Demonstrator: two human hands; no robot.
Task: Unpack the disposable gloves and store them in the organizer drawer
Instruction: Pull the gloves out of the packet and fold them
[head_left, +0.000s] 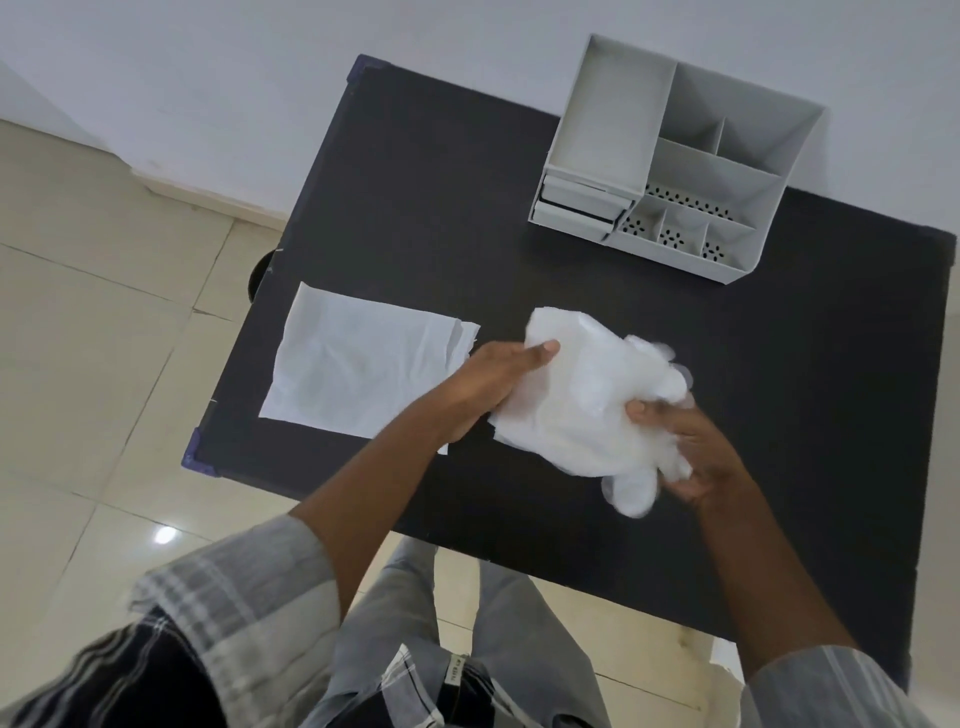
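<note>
Gloves (582, 400): translucent white bundle over black table (415, 208), in front of grey organizer (670, 156), well apart from it. Left hand (493, 382) grips bundle's left edge, thumb on top, fingers underneath, hidden. Right hand (691, 441) pinches bundle's right end, fingers curled into plastic. Flat white wrapper (358, 364), probably empty, lies left of gloves. Organizer drawers look shut.

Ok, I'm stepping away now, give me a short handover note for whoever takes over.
Left hand grips the near-left edge of the stack of disposable gloves; right hand bunches its finger end.
The flat white packet lies on the black table, left of the gloves.
Organizer stands far right, its drawers look shut.
Done: gloves are out.
Left: fold, open a drawer, stow them.
</note>
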